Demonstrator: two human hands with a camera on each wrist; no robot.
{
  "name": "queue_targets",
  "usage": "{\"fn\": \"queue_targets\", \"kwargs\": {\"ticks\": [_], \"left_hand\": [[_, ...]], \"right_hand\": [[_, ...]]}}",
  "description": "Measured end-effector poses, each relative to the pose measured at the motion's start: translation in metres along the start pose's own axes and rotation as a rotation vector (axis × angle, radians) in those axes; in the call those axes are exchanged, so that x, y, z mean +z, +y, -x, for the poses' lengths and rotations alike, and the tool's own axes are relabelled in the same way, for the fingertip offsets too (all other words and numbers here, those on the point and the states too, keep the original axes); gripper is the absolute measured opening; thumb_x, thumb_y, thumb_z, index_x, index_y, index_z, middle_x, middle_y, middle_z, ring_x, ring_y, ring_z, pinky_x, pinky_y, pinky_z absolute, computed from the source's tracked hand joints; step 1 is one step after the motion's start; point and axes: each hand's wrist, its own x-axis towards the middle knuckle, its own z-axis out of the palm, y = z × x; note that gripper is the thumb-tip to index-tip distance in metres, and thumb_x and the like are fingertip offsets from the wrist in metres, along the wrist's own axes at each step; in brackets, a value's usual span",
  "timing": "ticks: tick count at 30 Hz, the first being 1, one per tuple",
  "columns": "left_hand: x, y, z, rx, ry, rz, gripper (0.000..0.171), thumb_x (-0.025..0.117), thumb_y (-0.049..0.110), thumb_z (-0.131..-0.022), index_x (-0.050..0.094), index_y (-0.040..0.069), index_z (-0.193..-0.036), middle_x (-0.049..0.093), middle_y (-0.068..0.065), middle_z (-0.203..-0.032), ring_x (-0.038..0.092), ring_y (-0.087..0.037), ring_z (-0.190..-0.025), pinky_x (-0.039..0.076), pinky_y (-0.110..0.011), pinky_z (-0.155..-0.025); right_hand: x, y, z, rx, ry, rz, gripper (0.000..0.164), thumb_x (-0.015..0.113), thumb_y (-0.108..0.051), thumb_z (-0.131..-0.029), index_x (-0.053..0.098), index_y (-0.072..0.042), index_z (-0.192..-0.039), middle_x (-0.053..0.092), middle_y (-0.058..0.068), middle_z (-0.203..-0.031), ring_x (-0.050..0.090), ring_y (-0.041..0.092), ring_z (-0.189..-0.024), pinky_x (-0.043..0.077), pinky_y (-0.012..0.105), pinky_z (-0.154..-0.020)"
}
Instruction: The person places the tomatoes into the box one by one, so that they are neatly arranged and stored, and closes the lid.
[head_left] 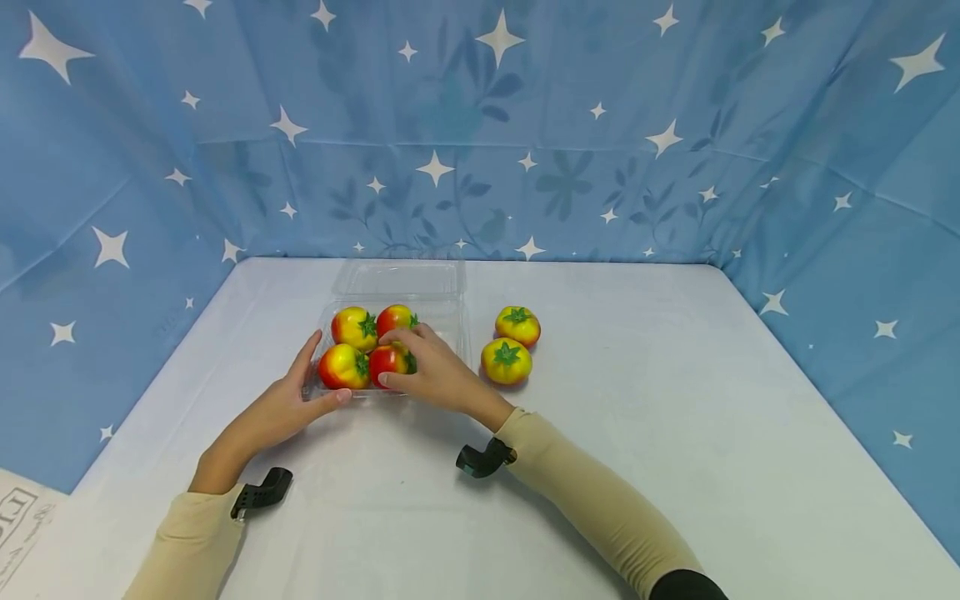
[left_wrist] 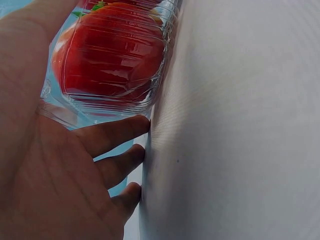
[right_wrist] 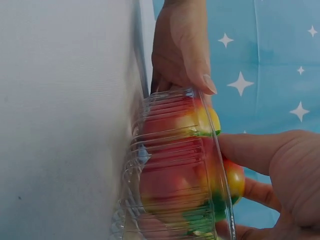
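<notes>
Left hand [head_left: 283, 408] lying spread, its fingers along the left end of one clear plastic container [head_left: 444, 323] and its thumb at the near edge, and right hand [head_left: 437, 372] grasping the near right fruit [head_left: 384, 365], I count in my head feed four fruits inside, two by two, plus two loose fruits [head_left: 507, 362] on the white table [head_left: 675, 400], all six red blending into yellow with green leafy tops. My left wrist feed gives me three extended fingers [left_wrist: 115, 136] beside the ridged plastic, glossy red showing through. On my right wrist feed, the right thumb [right_wrist: 245, 150] crosses the container's rim.
</notes>
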Motion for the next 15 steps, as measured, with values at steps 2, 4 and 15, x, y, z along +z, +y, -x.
{"fn": "queue_targets", "kwargs": {"ticks": [2,4,15], "left_hand": [[0.0001,0.0001,-0.0005,0.002,0.003,-0.002,0.114,0.070,0.055,-0.100,-0.011,0.019,-0.173,0.020,-0.039,-0.168,0.025,-0.057,-0.154,0.024,-0.078,-0.116],[0.0002,0.0003,-0.0008,0.003,0.005,-0.003,0.114,0.070,0.055,-0.100,-0.010,0.019,-0.173,0.020,-0.039,-0.168,0.026,-0.057,-0.153,0.024,-0.078,-0.116],[0.0005,-0.0001,-0.0005,-0.006,0.004,0.012,0.114,0.070,0.054,-0.100,-0.011,0.021,-0.173,0.019,-0.039,-0.168,0.023,-0.058,-0.154,0.023,-0.079,-0.116]], "right_hand": [[0.0014,0.0004,-0.0002,0.001,0.003,0.013,0.044,0.076,-0.024,-0.102,0.062,-0.015,-0.143,0.055,0.012,-0.139,0.057,0.026,-0.122,0.056,0.041,-0.104],[0.0027,0.0009,-0.0006,-0.001,0.006,0.023,0.044,0.076,-0.024,-0.102,0.062,-0.014,-0.143,0.055,0.012,-0.141,0.056,0.026,-0.123,0.055,0.043,-0.105],[0.0035,-0.0007,-0.0003,0.040,-0.004,0.088,0.051,0.076,-0.030,-0.102,0.059,-0.012,-0.147,0.056,0.012,-0.132,0.057,0.023,-0.114,0.056,0.038,-0.100]]}}
